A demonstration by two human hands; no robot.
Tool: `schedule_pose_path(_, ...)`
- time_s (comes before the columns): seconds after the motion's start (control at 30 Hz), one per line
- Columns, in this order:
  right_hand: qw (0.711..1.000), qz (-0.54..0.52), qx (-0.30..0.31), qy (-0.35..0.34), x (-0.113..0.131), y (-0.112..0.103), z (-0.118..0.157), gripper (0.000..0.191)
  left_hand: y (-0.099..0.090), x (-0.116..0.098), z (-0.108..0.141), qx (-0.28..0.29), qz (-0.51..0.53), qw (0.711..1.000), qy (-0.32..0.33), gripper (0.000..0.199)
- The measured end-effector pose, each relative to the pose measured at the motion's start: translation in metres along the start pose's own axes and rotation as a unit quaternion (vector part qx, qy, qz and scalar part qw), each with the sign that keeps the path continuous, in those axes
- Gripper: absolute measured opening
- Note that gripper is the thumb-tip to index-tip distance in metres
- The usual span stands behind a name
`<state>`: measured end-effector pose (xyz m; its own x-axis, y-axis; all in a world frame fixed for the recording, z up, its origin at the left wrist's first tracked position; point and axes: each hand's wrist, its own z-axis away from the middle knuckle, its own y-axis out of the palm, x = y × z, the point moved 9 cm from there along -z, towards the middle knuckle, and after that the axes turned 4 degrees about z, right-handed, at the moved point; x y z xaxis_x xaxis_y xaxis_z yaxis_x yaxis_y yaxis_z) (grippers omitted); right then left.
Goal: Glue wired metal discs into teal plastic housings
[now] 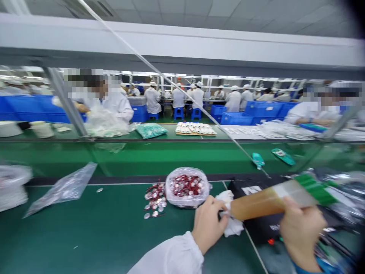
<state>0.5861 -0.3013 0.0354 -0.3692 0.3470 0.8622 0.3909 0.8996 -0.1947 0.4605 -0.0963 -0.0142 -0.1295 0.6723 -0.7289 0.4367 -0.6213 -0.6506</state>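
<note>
My left hand (209, 224) grips a crumpled white cloth (230, 224) against the narrow end of an amber translucent tube (256, 201). The tube has a green-and-white far end and is blurred by motion. My right hand (302, 232) holds the tube further along. Left of my hands, a clear plastic bag (186, 186) holds red and silver coin-shaped parts. Several loose ones with red leads (154, 199) lie beside it on the green bench mat (85, 228).
A black box (256, 232) and shiny plastic packaging (339, 190) stand right of my hands. Plastic bags (64, 188) lie at the left. Beyond a green conveyor belt (171, 160), co-workers in white sit among blue crates (236, 118).
</note>
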Motion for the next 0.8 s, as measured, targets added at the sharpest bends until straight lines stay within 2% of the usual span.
schedule_pose_path(0.33,0.999,-0.024,-0.008,-0.029,0.016,0.001,0.001,0.042,-0.002,-0.001,-0.006,0.015,-0.011,0.999,0.03,0.025)
schedule_pose_path(0.8,0.998,-0.053,-0.008,-0.012,0.014,0.0,0.0,0.042,-0.004,-0.004,-0.006,0.02,-0.047,0.998,0.023,0.016)
